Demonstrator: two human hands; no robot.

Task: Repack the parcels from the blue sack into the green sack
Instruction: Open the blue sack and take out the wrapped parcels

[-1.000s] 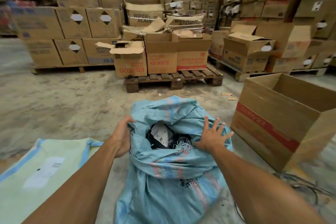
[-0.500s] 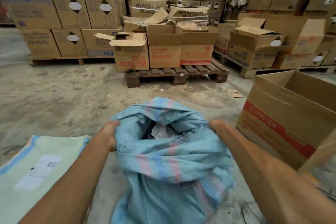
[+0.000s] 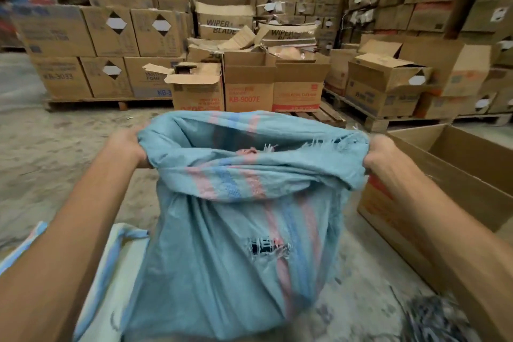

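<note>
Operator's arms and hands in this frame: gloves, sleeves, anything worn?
Nothing worn that shows. Left hand and right hand are bare, no gloves. Left forearm and right forearm are bare up to the frame edge: no sleeves, watch, wristband or markings. The fingers are mostly hidden in the blue sack fabric, so rings cannot be ruled out.

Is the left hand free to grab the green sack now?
Probably not yet: the left hand grips the rim of the blue sack. The green sack lies on the floor just below that arm, nothing between, so letting go should suffice.
</note>
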